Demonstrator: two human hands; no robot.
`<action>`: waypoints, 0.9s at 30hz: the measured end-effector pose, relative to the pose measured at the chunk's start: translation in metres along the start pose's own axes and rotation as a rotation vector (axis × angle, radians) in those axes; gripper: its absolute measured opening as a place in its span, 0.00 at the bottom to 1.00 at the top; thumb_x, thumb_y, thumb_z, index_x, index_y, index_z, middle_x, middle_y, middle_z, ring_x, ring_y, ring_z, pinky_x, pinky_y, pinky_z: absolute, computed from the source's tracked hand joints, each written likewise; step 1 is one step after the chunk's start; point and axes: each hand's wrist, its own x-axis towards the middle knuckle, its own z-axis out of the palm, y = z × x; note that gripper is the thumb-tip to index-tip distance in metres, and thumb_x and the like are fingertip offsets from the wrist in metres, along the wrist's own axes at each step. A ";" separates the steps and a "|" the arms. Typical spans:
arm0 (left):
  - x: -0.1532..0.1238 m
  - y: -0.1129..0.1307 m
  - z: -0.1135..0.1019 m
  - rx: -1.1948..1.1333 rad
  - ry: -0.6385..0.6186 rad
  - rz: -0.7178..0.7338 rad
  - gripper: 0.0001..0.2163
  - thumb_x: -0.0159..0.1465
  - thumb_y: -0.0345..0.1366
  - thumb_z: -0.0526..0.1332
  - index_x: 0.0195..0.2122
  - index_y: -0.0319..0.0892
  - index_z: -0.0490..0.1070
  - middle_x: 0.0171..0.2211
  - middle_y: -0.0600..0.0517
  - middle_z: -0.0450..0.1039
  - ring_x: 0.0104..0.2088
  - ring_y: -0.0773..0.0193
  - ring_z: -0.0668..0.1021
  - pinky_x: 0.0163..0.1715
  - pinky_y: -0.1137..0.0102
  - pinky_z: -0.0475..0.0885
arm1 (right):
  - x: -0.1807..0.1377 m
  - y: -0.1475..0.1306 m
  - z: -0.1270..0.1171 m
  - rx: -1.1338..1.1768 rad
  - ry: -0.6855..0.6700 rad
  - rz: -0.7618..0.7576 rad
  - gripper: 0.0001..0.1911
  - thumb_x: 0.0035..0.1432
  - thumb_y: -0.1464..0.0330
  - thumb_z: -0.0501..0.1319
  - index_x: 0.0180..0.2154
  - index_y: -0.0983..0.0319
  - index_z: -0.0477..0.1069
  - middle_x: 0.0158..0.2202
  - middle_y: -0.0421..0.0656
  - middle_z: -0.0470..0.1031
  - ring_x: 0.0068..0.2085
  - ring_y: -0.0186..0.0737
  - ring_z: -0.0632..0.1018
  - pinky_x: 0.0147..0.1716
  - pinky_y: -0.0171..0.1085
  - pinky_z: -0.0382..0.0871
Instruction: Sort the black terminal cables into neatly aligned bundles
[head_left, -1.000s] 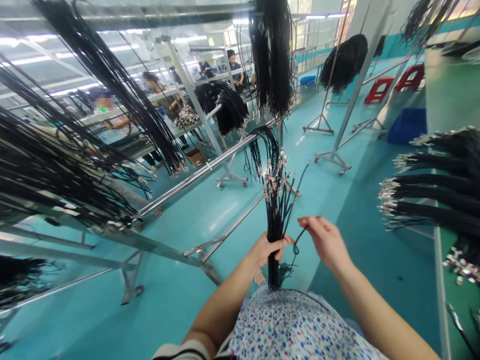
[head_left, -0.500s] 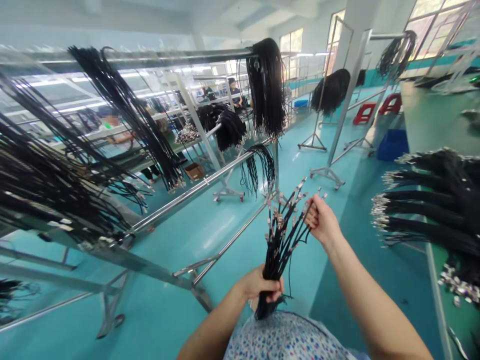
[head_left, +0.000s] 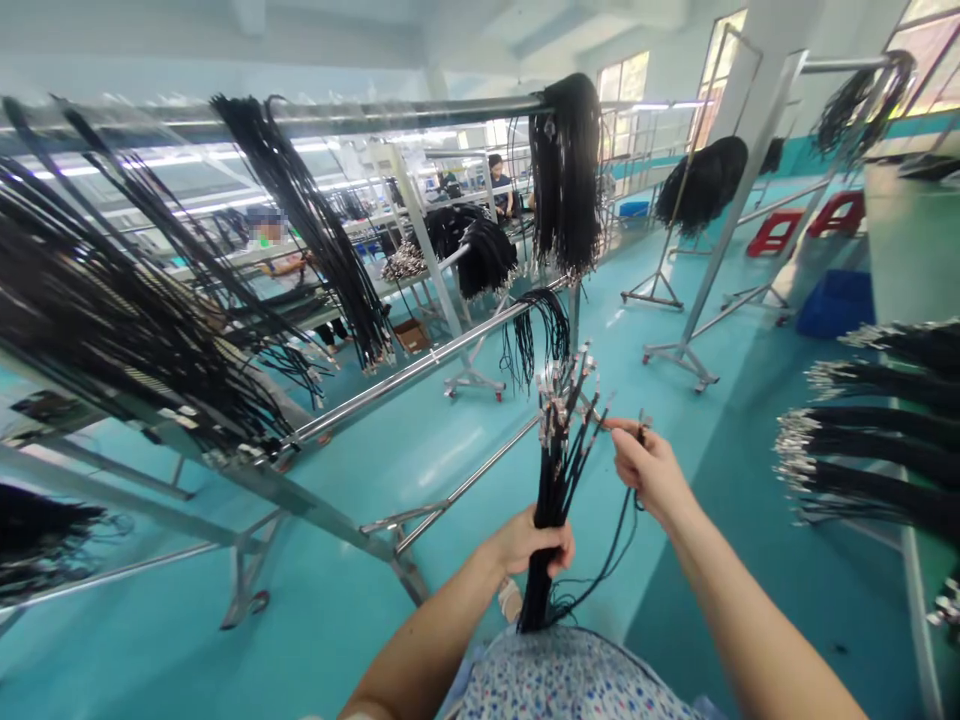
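Observation:
My left hand (head_left: pixel 536 545) is wrapped round a bundle of black cables (head_left: pixel 553 490) in front of my body. The bundle stands roughly upright, and its silvery connector ends fan out at the top. To the right of it, my right hand (head_left: pixel 646 460) is closed on a few black cables (head_left: pixel 621 535), index finger stretched toward the bundle's tips. Those cables hang in a loop from the right hand down to the lower end of the bundle. How many the fingers hold is too small to tell.
A metal rack (head_left: pixel 420 370) with hanging black cables (head_left: pixel 300 230) runs along the left and ahead. More cable bundles (head_left: pixel 870 435) lie over the table edge at right. Beyond stand another wheeled rack (head_left: pixel 705 290), red stools (head_left: pixel 776 232) and a blue bin (head_left: pixel 836 303). People sit farther back.
My right hand has drawn a few cables away from the bundle, down and to the right. The bundle stands straighter in my left hand. The view has turned slightly left.

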 end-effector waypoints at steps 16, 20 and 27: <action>0.007 -0.006 0.001 0.011 0.170 0.034 0.17 0.52 0.47 0.64 0.25 0.35 0.66 0.18 0.52 0.67 0.14 0.72 0.67 0.14 0.76 0.58 | 0.038 0.017 0.009 -0.615 0.139 -0.246 0.19 0.54 0.54 0.52 0.22 0.62 0.62 0.15 0.37 0.61 0.17 0.30 0.61 0.18 0.32 0.53; 0.011 -0.011 0.009 -0.025 0.259 0.040 0.18 0.51 0.47 0.65 0.30 0.35 0.68 0.18 0.53 0.67 0.14 0.71 0.68 0.15 0.75 0.59 | 0.042 0.015 0.005 -0.878 0.166 -0.276 0.13 0.52 0.62 0.51 0.20 0.61 0.62 0.16 0.40 0.65 0.21 0.35 0.67 0.23 0.34 0.58; 0.019 -0.015 0.016 -0.158 0.450 0.166 0.21 0.53 0.47 0.63 0.40 0.36 0.66 0.15 0.58 0.62 0.14 0.73 0.64 0.17 0.75 0.55 | 0.039 0.022 0.010 -0.263 0.103 -0.060 0.05 0.50 0.65 0.50 0.28 0.60 0.60 0.23 0.40 0.71 0.25 0.38 0.73 0.26 0.37 0.67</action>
